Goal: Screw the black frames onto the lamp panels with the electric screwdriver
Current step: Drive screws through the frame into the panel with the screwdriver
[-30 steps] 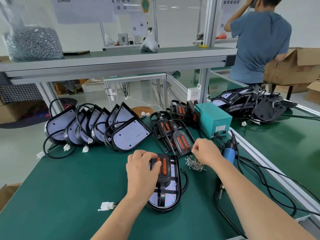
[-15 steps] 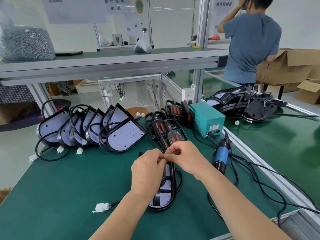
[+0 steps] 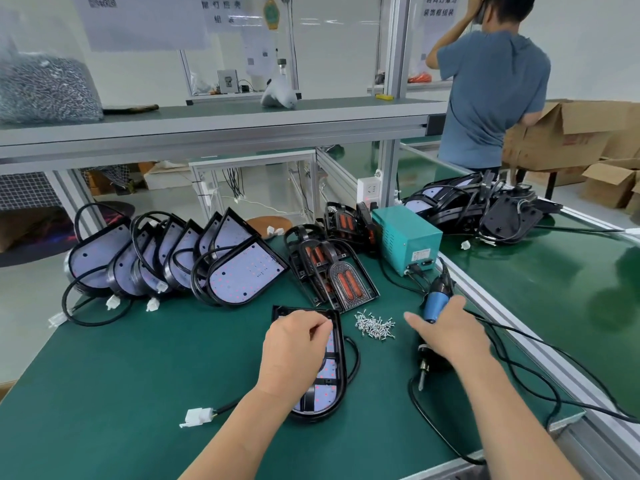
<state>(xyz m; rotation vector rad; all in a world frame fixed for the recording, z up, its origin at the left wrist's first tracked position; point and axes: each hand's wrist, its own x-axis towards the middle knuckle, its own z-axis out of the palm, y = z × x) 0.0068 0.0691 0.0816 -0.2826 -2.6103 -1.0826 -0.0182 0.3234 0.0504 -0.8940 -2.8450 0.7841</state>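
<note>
We count one lamp panel (image 3: 325, 379) flat at the centre of the bench (image 3: 138, 393), with one black frame (image 3: 341, 358) seated on it, both partly under our left hand (image 3: 294, 351). One heap of screws (image 3: 374, 327) lies just beside the panel at 2 o'clock. One electric screwdriver (image 3: 433, 306) lies at 3 o'clock. One row of bare panels (image 3: 242, 275) leans at 10 o'clock, one pile of spare frames (image 3: 349, 282) sits at 12, one green power box (image 3: 405, 237) at 1, and one white connector (image 3: 197, 417) at 8.

The left hand is curled, its thumb and forefinger pinching something too small to name, perhaps one of those screws. The right hand (image 3: 450, 337) lies released over the screwdriver, thumb straight on one side of the blue grip, fingers on the other.

Half a second ago our two hands met fingertip to fingertip above the panel. Now the right has gone out to 3 o'clock, the left has stayed, and the heap of screws shows.
</note>
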